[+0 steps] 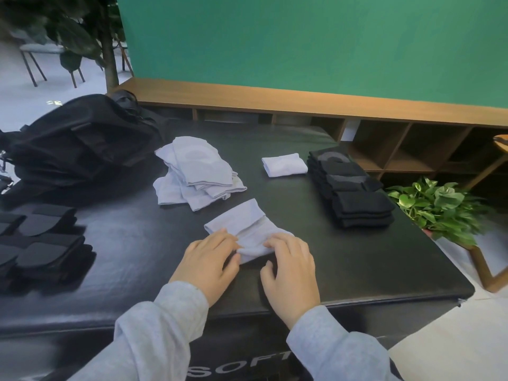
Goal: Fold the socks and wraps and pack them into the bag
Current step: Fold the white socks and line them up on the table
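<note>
Both hands worked on one pale sock [247, 228] that lay on the black tabletop [357, 265], close to the near edge. The left hand [207, 261] had its fingers curled on the left part of the sock, and the thumb seemed to pinch the rolled end. The right hand [291, 266] pressed its bent fingertips on the right part of the same roll; its thumb rested on the tabletop just beside the fabric. The far end of the sock, with the cuff, lay flat and free.

Some things could have gone wrong from this position. The roll was held only at its near end, so if one hand let go too early, the soft fabric would probably spring open again. If the two hands pushed unevenly, the fold would come out crooked and would not match the small folded white sock [284, 165] farther back. The loose pile of pale socks [195, 174] was near, and a wide movement of the left hand could drag it.

The black bag [82, 144] stood at the far left, well apart, and nothing showed whether it was open. The black socks [354, 188] on the right and the dark wraps [41, 243] on the left waited untouched.
</note>
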Demonstrator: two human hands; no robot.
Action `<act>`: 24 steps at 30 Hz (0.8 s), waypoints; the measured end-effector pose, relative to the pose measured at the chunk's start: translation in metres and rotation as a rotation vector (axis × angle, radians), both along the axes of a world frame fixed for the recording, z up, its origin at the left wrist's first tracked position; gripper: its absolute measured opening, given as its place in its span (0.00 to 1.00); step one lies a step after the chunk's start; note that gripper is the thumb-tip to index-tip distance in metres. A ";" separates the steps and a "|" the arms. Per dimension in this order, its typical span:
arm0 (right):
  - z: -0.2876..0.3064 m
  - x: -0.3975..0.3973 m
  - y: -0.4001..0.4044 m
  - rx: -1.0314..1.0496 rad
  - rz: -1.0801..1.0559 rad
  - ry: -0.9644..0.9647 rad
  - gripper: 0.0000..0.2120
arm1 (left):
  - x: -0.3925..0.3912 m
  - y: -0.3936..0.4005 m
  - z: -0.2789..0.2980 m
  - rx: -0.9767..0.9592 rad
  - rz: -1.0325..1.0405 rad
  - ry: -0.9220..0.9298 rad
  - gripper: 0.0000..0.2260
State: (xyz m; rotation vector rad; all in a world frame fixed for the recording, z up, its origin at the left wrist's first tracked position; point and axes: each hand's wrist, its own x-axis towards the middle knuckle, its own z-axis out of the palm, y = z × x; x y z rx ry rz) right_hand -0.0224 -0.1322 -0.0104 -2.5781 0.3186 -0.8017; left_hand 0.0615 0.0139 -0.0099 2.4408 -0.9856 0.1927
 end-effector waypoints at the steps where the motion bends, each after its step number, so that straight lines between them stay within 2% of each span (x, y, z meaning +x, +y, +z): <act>1: 0.000 0.000 0.001 0.000 -0.021 -0.015 0.15 | 0.001 0.001 -0.001 -0.022 -0.003 0.003 0.24; 3: -0.001 -0.001 0.002 0.008 -0.046 -0.035 0.16 | 0.003 0.002 -0.002 -0.067 0.000 0.029 0.26; 7: 0.002 0.000 0.003 0.056 -0.031 0.058 0.09 | 0.003 0.004 0.000 -0.096 0.012 0.098 0.28; 9: 0.003 0.001 0.003 0.119 -0.034 0.089 0.09 | 0.004 0.004 0.000 -0.114 0.013 0.129 0.24; 12: 0.004 0.000 0.002 0.137 -0.027 0.087 0.11 | 0.003 0.003 0.003 -0.133 0.003 0.161 0.13; 14: 0.006 0.000 0.000 0.174 0.000 0.091 0.08 | 0.000 0.004 0.006 -0.091 -0.019 0.161 0.17; 17: 0.005 0.001 -0.001 0.242 0.062 0.040 0.05 | -0.001 0.004 0.007 -0.021 -0.013 0.142 0.26; 21: -0.001 -0.003 0.002 0.255 0.098 -0.128 0.07 | 0.000 0.006 0.006 -0.098 0.042 0.221 0.20; 24: -0.003 -0.003 0.002 0.276 0.062 -0.118 0.07 | -0.004 0.006 0.010 -0.179 0.125 0.286 0.17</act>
